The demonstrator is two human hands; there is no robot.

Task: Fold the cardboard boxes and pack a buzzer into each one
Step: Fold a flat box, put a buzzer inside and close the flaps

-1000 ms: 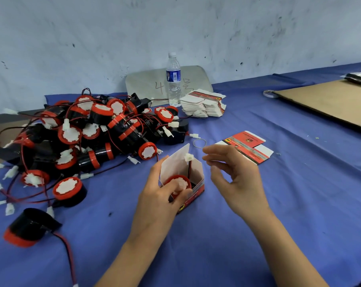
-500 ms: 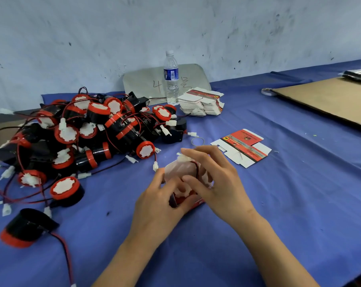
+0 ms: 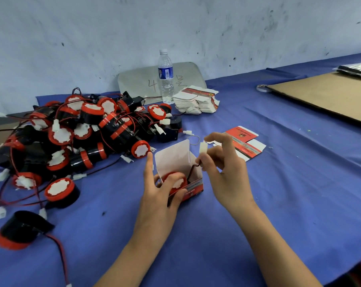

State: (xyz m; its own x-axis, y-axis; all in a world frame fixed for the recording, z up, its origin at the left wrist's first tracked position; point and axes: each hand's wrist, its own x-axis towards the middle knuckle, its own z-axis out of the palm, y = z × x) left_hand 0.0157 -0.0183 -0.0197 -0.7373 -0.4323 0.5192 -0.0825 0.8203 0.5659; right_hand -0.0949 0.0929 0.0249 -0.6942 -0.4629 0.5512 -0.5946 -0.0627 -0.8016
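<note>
The left hand (image 3: 156, 195) grips the small red-and-white cardboard box (image 3: 194, 188) standing on the blue-clothed desk (image 3: 278, 204). Its thumb presses down on the round black buzzer with the red rim (image 3: 180, 184) that sits inside the box, and its forefinger lies straight up the box's left side. The tall white lid flap is open.

Half a second ago the right hand (image 3: 225, 172) lay over the mouth of the box. Now it is raised just beside the box's right edge, thumb and fingers pinching the small white plastic plug (image 3: 202, 149) at the end of the buzzer's thin red-and-black wire (image 3: 193, 169), which arches up out of the box.

So the buzzer is seated but its lead is not. I judge the wire must be coiled in and the plug tucked beside the buzzer before the flap can close.

The tangled heap of black-and-red buzzers (image 3: 88, 137) waits on the left, an unfolded flat red-and-white box (image 3: 244, 145) lies just beyond the right hand, and a stack of flat boxes (image 3: 196, 100) sits farther back.
</note>
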